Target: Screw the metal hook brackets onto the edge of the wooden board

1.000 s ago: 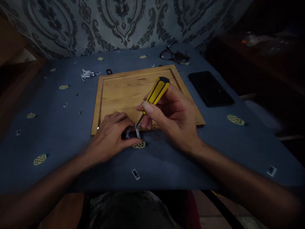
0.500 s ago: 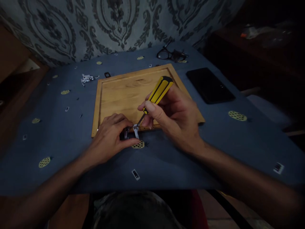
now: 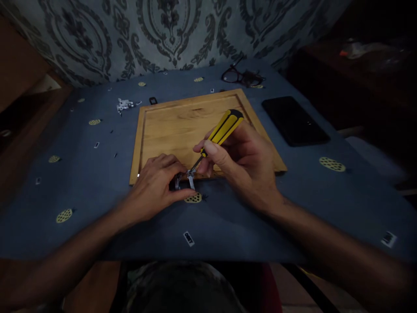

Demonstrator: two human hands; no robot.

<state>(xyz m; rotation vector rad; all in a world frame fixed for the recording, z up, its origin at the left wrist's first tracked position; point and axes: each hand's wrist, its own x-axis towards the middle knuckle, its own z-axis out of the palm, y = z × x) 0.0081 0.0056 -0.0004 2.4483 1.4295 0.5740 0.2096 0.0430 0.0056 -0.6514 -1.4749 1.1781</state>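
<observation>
Clamping yellow-and-black screwdriver (image 3: pixel 224 128) in grip of right hand (image 3: pixel 249 163) | pinning hinge-like metal fitting (image 3: pixel 191 181) in thumb-and-finger grip of left hand (image 3: pixel 158 180), at near edge of wooden board (image 3: pixel 177 128) on bench (image 3: pixel 228 237) | probably best: seat tip squarely, press along shaft, turn slowly, keep left hand clear of any slip

The left hand (image 3: pixel 159 181) partly hides a metal fitting (image 3: pixel 191 181) at a wooden board (image 3: pixel 176 126)'s edge. Both forearms (image 3: pixel 94 238) appear blurred near the lower corners.
</observation>
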